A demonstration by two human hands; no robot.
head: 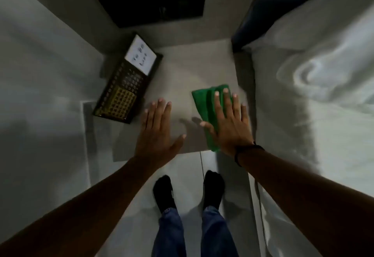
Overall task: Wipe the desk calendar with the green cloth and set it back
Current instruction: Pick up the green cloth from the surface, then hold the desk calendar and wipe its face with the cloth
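Note:
The desk calendar point(128, 82) is black, with a white "To Do List" card at its top and gold grid squares at its lower end. It stands tilted at the back left of a small grey table point(182, 70). A folded green cloth point(204, 103) lies on the table's right part. My right hand point(230, 123) rests flat on the cloth, fingers spread. To the right of the calendar, and apart from it, my left hand point(159, 129) is flat and open over the table's front, holding nothing.
A dark flat panel point(153, 5) hangs on the wall behind the table. A bed with a pale rumpled sheet point(315, 78) and a dark headboard point(263, 13) borders the table's right side. My feet point(190, 192) in black socks stand on the pale floor below the table's front edge.

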